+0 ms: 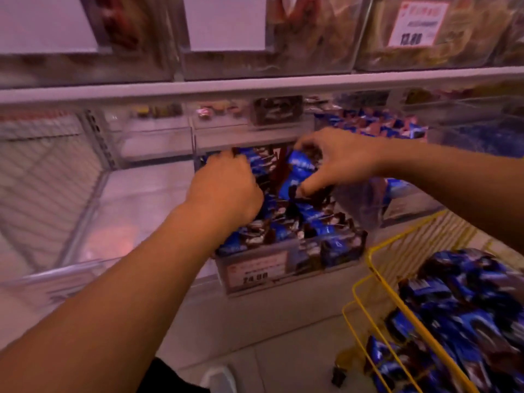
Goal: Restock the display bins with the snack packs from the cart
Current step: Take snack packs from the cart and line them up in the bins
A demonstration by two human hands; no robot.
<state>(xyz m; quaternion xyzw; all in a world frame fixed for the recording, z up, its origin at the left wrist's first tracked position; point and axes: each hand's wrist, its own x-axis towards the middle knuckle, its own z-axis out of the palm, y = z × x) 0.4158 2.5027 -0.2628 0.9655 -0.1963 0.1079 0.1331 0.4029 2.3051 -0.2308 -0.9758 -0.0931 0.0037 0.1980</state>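
**Both hands in the snack bin, cart at lower right**

I see the clear display bin (pixel 256 272) sitting at the front edge of the lower shelf, heaped with blue and brown snack packs (pixel 292 219). A price tag (pixel 255 272) reading 24.90 is on its front wall.

My right hand (pixel 340 160) is over the back half of the bin, thumb and fingers curled round one blue pack (pixel 297 173), pinching it just above the pile. My left hand (pixel 226 188) is at the bin's left side, fingers curled down into the packs; they look to be gripping some, but blur hides exactly which.

The yellow wire cart (pixel 377 282) stands at the lower right, just beside the bin's right corner, loaded with more blue packs (pixel 467 307) of the same kind.

Next bin to the right (pixel 377 126) on the same shelf holds blue and pink packs. Left of the task bin the shelf surface (pixel 136 199) is white, with a metal grid panel (pixel 48 171) at its left end. The upper shelf rail (pixel 255 86) runs across the top, with clear bins above it and a red-bordered price label (pixel 418 24) at the upper right. Frame is motion-blurred throughout.
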